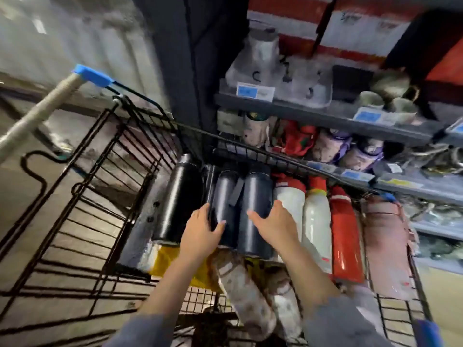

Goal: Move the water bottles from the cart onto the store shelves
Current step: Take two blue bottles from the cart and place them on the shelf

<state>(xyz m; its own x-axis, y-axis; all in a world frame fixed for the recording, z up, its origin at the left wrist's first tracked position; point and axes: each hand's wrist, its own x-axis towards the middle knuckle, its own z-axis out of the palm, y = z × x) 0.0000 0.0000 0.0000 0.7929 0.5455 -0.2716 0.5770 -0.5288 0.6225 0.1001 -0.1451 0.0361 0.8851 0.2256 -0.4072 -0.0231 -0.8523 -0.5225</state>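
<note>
Several water bottles lie side by side in the black wire cart. My left hand grips a dark navy bottle near its base. My right hand grips the neighbouring dark navy bottle. To their left lies a glossy black bottle. To their right lie a white bottle, a red bottle and a pink bottle. Two speckled bottles lie nearer to me.
Grey store shelves stand just beyond the cart on the right, holding patterned bottles, a pale container and mugs. The cart's handle with a blue cap sticks out at the left over the floor.
</note>
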